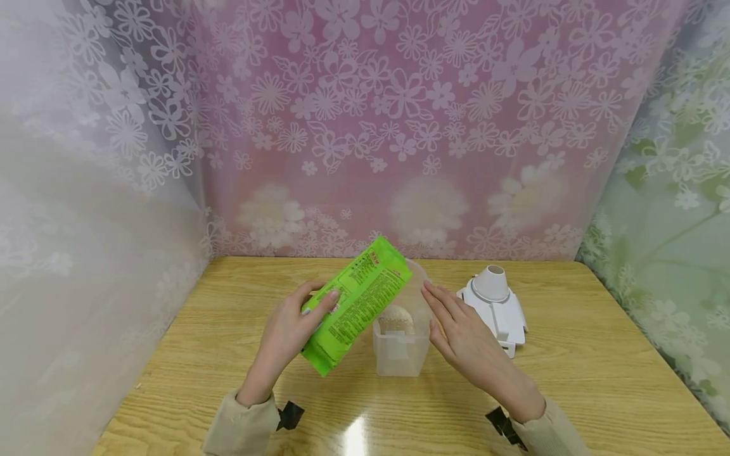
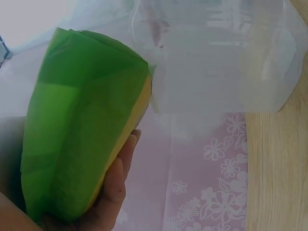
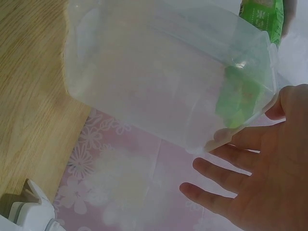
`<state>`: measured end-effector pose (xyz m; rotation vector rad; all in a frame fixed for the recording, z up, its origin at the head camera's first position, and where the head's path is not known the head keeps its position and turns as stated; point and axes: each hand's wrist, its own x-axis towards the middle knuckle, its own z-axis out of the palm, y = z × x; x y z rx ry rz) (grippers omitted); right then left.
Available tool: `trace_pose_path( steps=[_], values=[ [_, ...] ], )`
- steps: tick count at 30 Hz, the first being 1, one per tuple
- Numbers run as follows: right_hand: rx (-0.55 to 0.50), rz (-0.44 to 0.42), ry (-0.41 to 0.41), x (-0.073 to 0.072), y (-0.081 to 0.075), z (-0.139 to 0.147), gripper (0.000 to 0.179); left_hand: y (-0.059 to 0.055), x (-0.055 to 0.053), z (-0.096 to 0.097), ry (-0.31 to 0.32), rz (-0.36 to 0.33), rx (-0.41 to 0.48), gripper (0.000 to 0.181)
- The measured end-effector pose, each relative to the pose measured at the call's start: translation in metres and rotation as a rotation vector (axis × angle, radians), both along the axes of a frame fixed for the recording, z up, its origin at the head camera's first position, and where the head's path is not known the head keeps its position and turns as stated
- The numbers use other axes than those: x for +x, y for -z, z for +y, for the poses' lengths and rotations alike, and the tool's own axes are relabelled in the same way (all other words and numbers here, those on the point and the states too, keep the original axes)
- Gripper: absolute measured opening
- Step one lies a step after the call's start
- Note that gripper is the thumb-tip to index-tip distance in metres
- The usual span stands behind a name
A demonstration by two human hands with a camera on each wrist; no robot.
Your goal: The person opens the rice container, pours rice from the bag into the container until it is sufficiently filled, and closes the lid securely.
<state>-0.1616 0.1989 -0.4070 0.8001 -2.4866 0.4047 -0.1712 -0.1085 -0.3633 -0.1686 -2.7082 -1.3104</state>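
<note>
My left hand (image 1: 289, 326) grips a bright green printed bag (image 1: 356, 304), thumb across its printed side. The bag slants with its upper end over a clear, translucent plastic container (image 1: 399, 358). A pale, grainy patch (image 1: 396, 320) shows low in the container. In the left wrist view, fingers wrap under the bag (image 2: 82, 125). My right hand (image 1: 470, 339) rests at the container's right side. In the right wrist view, its fingers are mostly straight, and thumb and index finger touch the rim of the container (image 3: 144, 82). The bag's opening is hidden.
A white plastic part with a cone-shaped spout (image 1: 493, 307) lies on the wooden table (image 1: 576, 354), right of the container. Flower-patterned curtains (image 1: 399, 126) hang behind the table and along both sides.
</note>
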Motion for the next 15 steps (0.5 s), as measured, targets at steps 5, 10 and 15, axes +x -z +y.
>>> trace_pose_path(
  steps=[5,10,15],
  values=[
    [-0.002,-0.001,0.001,0.0001,0.0004,0.0002,0.055,-0.0008,0.0006,0.0013,-0.010,0.013,-0.008,0.056],
    [0.000,-0.015,0.003,0.0004,0.0005,0.0012,0.052,-0.0025,0.0023,0.0030,-0.019,0.029,-0.006,0.055],
    [-0.007,-0.023,-0.003,0.0004,-0.0007,0.0005,0.053,-0.0034,0.0035,0.0043,-0.040,0.085,-0.046,0.052]
  ],
)
